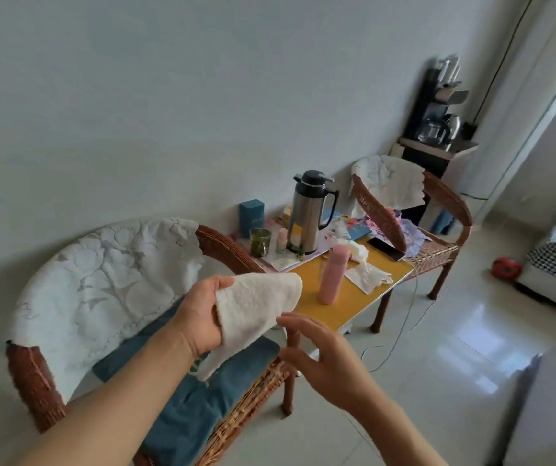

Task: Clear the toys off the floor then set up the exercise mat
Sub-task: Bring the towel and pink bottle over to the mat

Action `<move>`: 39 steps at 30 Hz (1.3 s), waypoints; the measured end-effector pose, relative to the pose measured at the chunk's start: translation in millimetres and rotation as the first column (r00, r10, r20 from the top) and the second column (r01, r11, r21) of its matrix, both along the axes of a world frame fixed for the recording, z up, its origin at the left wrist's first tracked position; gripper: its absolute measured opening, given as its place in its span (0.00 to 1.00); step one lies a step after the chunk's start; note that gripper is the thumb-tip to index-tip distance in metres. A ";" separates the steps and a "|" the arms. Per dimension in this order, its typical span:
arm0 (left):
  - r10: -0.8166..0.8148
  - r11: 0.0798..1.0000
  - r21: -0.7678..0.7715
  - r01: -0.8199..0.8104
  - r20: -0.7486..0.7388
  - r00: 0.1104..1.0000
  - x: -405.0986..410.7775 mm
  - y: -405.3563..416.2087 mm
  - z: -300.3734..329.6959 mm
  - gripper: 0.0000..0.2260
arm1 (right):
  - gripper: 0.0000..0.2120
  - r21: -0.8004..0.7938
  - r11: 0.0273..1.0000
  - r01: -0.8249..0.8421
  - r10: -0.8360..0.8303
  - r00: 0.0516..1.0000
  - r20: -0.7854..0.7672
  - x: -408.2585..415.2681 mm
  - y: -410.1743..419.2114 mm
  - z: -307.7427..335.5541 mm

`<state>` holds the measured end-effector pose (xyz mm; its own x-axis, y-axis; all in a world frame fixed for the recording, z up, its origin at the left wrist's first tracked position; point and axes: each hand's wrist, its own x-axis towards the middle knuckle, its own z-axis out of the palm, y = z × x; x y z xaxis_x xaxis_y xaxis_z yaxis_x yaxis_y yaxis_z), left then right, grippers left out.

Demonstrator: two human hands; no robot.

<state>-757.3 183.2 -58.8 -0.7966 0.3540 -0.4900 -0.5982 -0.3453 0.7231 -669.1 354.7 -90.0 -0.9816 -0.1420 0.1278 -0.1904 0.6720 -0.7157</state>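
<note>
Centrally, a white cloth is gripped by the left hand above a wicker chair; the right hand is held open, empty, just below it, at lower centre

No text can be read anywhere here. The teal box on the yellow side table, at about twelve o'clock from the hands, carries pale markings on its front, but they are too small and blurred to make out. The printed papers beside the steel thermos jug show colours only, no legible words.
</note>
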 end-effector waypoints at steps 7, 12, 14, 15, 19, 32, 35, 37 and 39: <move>0.030 0.999 -0.027 -0.032 -0.055 0.998 -5.2 73.5 1.7 0.13 | 0.19 -0.217 0.955 0.202 -0.204 0.979 0.013 -9.0 87.6 0.5; 0.069 0.997 -0.021 -0.070 -0.036 0.997 -33.7 96.3 -5.8 0.14 | 0.19 -0.348 0.887 0.305 -0.296 0.952 0.080 -35.6 116.9 -12.9; 0.071 0.997 -0.026 -0.071 -0.019 0.997 -50.0 105.2 -10.8 0.15 | 0.19 -0.373 0.873 0.315 -0.294 0.949 0.113 -51.9 128.4 -16.6; 0.068 0.997 -0.030 -0.068 -0.013 0.998 -59.6 111.1 -13.3 0.15 | 0.19 -0.366 0.875 0.316 -0.295 0.949 0.114 -63.6 135.2 -18.6; 0.054 0.998 -0.019 -0.054 0.027 0.998 -101.2 131.6 -24.0 0.15 | 0.18 -0.356 0.869 0.344 -0.316 0.939 0.137 -109.1 156.7 -24.2; 0.121 0.990 0.064 -0.125 0.072 0.990 -214.5 184.9 -35.8 0.16 | 0.21 -0.322 0.882 0.345 -0.301 0.937 0.180 -235.6 210.1 -32.7; 0.174 0.981 0.069 -0.179 0.078 0.982 -226.7 196.6 -39.7 0.17 | 0.25 -0.338 0.874 0.349 -0.284 0.931 0.229 -261.3 226.7 -43.8; 0.232 0.967 0.086 -0.239 0.085 0.969 -231.9 204.4 -42.1 0.17 | 0.28 -0.321 0.886 0.334 -0.258 0.931 0.257 -277.1 237.8 -51.8; 0.290 0.949 0.098 -0.300 0.101 0.952 -234.6 214.7 -44.8 0.16 | 0.32 -0.288 0.910 0.297 -0.215 0.935 0.283 -290.5 248.6 -56.3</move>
